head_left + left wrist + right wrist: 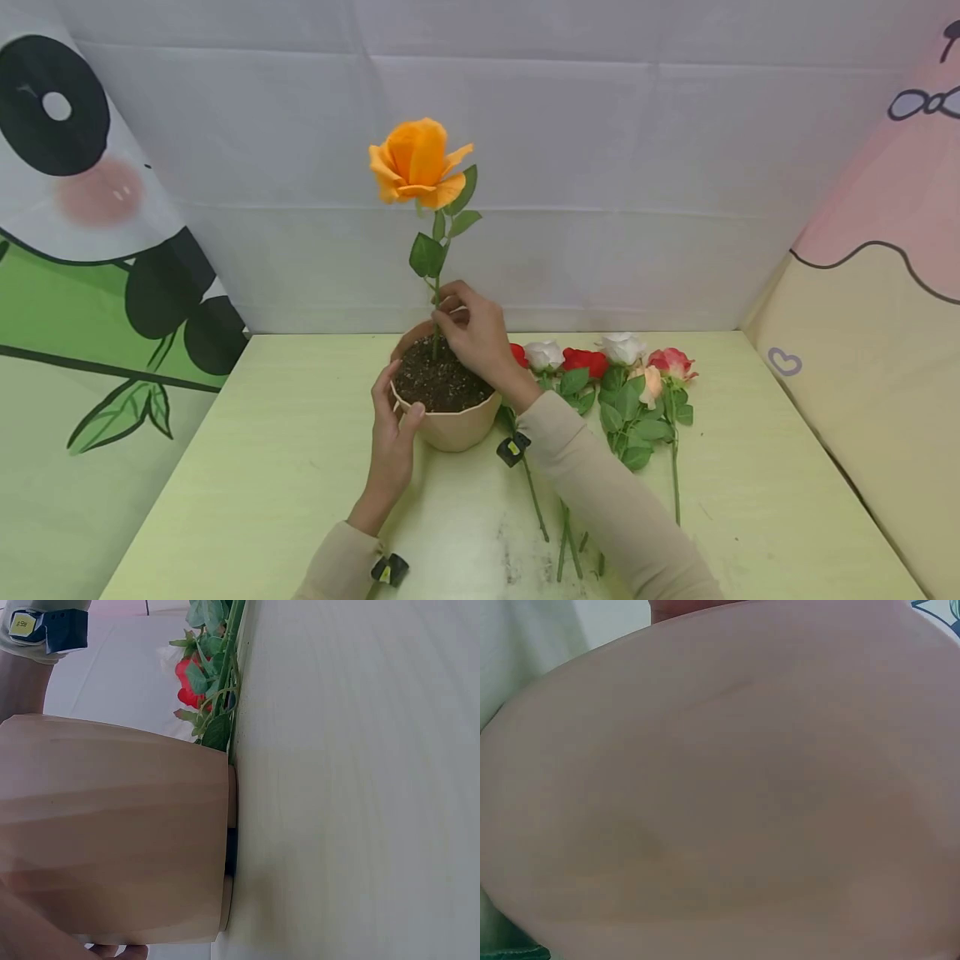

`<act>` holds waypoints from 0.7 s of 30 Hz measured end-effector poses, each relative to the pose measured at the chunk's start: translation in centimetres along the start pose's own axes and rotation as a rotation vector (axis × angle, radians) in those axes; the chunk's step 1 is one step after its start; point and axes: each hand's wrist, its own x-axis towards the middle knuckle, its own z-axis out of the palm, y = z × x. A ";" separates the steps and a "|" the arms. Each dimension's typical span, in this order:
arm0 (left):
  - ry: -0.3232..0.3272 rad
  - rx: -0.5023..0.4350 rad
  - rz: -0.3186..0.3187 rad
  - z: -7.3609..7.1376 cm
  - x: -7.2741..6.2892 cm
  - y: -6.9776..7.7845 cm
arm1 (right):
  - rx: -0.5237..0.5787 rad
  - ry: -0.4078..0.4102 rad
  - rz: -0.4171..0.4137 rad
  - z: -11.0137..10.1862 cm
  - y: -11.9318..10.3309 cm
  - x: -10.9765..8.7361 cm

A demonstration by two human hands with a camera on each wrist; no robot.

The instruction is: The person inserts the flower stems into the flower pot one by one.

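One orange rose (417, 162), upright, bloom above and slightly left of the right hand (476, 329). Its stem (436, 343) drops past the fingertips to dark soil (442, 383); depth of the lower end hidden. Right hand: thumb and fingers drawn together, pinching the stem below the leaves (427, 255).

Handling (judged): light but top-heavy; stem fairly stiff, with slight give; petals soft, easily creased. Best hold: bare lower stem, about where the pinch sits.

Pot (453, 429): on the table (262, 467), below the right hand, just right of the left hand (392, 429). Left hand: partly open, curved round the pot's side, thumb at the near rim. Pot judged rigid, smooth, weighted by its soil; hold at wall and rim looks sound.

Right of the right hand, lying on the table: a red rose (585, 362), a white rose (621, 348), a pink rose (672, 363), a peach rose (649, 385), others partly covered. Beyond both hands: pale cloth (600, 150). Right wrist view: mostly blur, grip not visible.
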 end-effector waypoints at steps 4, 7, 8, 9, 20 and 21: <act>-0.002 -0.002 0.012 0.0 0.0 0.0 | -0.029 -0.020 -0.008 0.0 0.1 -0.1; 0.001 -0.005 0.026 0.0 0.0 -0.3 | -0.055 -0.031 -0.017 0.0 0.1 -0.1; 0.004 -0.005 0.048 -0.1 0.0 -0.8 | -0.064 -0.032 -0.021 -0.1 0.1 -0.1; 0.007 -0.007 0.065 -0.1 0.0 -1.2 | -0.072 -0.035 -0.025 -0.1 0.1 -0.1; 0.002 -0.032 -0.017 0.0 0.0 -0.2 | -0.152 -0.094 -0.090 0.0 0.0 -0.2; 0.004 -0.029 -0.024 0.0 0.0 -0.2 | -0.159 -0.103 -0.097 0.1 0.0 -0.1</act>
